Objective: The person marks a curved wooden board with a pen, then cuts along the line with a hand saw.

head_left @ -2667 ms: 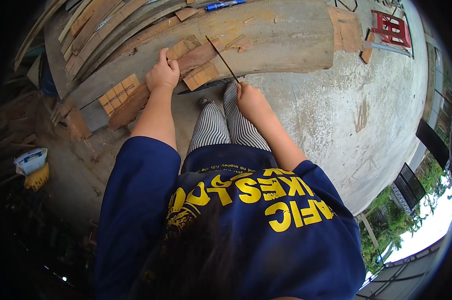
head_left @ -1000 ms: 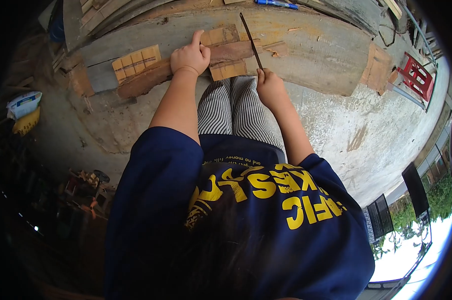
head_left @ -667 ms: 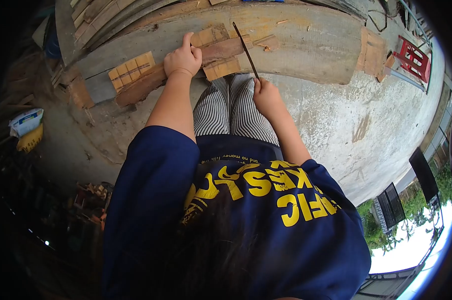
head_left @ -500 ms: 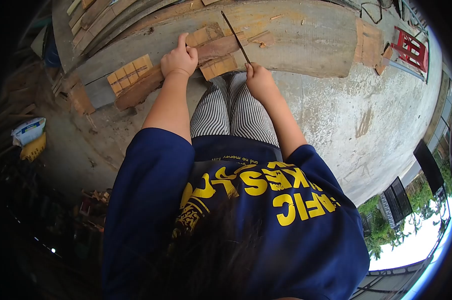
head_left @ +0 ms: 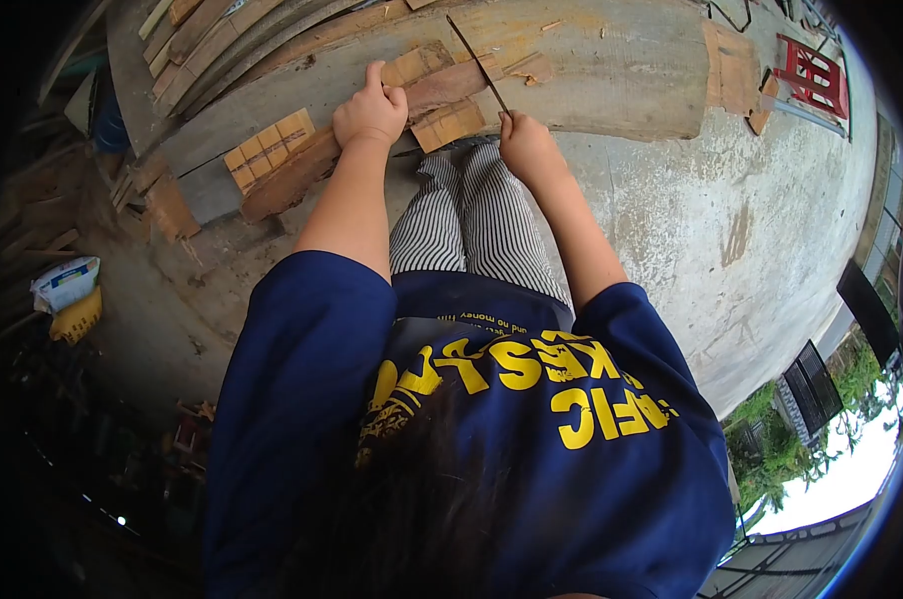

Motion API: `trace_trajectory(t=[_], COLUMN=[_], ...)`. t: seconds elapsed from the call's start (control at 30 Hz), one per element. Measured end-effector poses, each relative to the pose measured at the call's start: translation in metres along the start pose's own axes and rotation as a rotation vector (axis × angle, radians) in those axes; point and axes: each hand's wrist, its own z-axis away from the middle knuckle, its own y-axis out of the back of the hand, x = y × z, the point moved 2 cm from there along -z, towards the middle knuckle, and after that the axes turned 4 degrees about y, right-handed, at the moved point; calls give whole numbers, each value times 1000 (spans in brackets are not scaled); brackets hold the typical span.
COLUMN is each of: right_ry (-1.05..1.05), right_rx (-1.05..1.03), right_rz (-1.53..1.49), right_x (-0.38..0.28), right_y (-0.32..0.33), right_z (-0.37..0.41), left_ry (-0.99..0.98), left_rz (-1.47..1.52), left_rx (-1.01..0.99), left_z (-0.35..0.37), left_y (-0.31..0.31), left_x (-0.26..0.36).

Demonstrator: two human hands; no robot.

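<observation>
A long reddish-brown wooden piece lies at a slant over lighter wooden blocks on a plank bench. My left hand is closed around the piece near its middle. In my right hand is the near end of a thin dark blade, its fingers closed on it. The blade crosses the right end of the brown piece, its far tip pointing away from me. Another light block sits under the piece between my hands, near the bench's front edge.
Long boards are stacked at the back left. A red stool stands at the far right beyond a wooden offcut. White and yellow sacks lie at the left. Wood chips are scattered right of the blade.
The whole view has shifted slightly. Both hands keep their grips, and the blade still crosses the brown piece at about the same place.
</observation>
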Motion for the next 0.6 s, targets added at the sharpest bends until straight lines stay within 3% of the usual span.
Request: trace_trajectory(t=[0.1,0.3,0.6], right_ry=[44,-76,13], right_rx=[26,28,129], right_rz=[-25,-44,-22], right_x=[0,27,-1], right_y=[-2,2,-15], right_z=[-5,78,-5], left_ry=[-5,-21,-28], left_rz=[-1,3,-3], left_rx=[5,3,-2], left_z=[-2,-2,1], left_y=[1,1,5], left_x=[-1,-1,0])
